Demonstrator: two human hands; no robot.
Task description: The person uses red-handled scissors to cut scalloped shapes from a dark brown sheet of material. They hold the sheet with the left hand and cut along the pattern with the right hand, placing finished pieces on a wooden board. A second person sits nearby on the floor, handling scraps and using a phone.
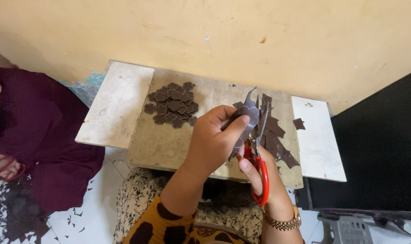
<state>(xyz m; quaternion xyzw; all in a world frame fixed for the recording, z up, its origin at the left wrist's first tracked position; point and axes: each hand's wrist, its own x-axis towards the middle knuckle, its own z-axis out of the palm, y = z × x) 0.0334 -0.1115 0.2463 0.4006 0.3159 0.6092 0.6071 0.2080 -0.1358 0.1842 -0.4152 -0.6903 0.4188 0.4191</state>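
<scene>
- Your left hand (212, 140), at the centre of the frame, is clamped on a dark brown sheet strip (246, 118), thumb on its near face and fingers curled behind it.
- Your right hand (264, 174), just below and right of it, is closed through the red loops of a pair of scissors (261, 149); the grey blades point upward and lie against the strip's right edge. Whether the blades are parted you cannot tell.
- A gold wristwatch (283, 222) sits on your right wrist, toward the bottom of the frame.
- Just behind the strip, right of centre, brown offcuts (277, 140) lie heaped on the wooden board (169, 140).
- Up and to the left of your hands, a cluster of brown flower-shaped cutouts (171, 105) rests on the same board, well apart from the offcuts.
- Pale slabs flank the board, one at left (117, 104), one at right (316, 144); a single brown scrap (299, 123) lies on the right one.
- At the far left edge, another person in dark maroon clothing (38, 135) sits on the floor among scattered scraps (11, 217).
</scene>
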